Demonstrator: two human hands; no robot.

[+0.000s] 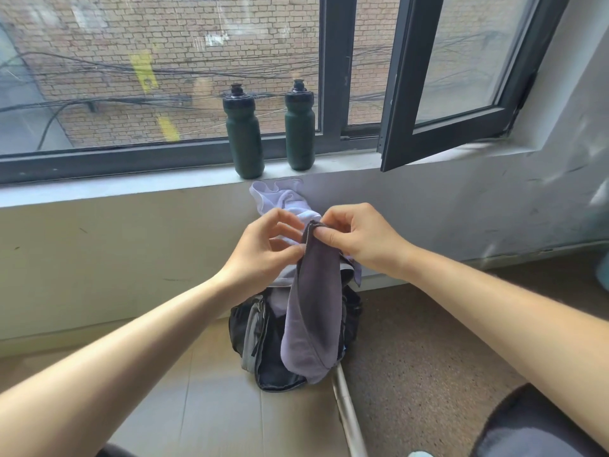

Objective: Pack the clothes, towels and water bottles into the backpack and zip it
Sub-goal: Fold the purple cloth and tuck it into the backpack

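Centre frame: the right hand pinches the top corner of a grey-purple towel between thumb and curled fingers. The left hand, just beside it with fingers curled, pinches the towel's left edge. The towel hangs over an open black backpack on the floor, lower centre. A white garment shows behind the hands. Upper centre, on the windowsill, the dark green left bottle and right bottle stand upright. No print on them is legible.
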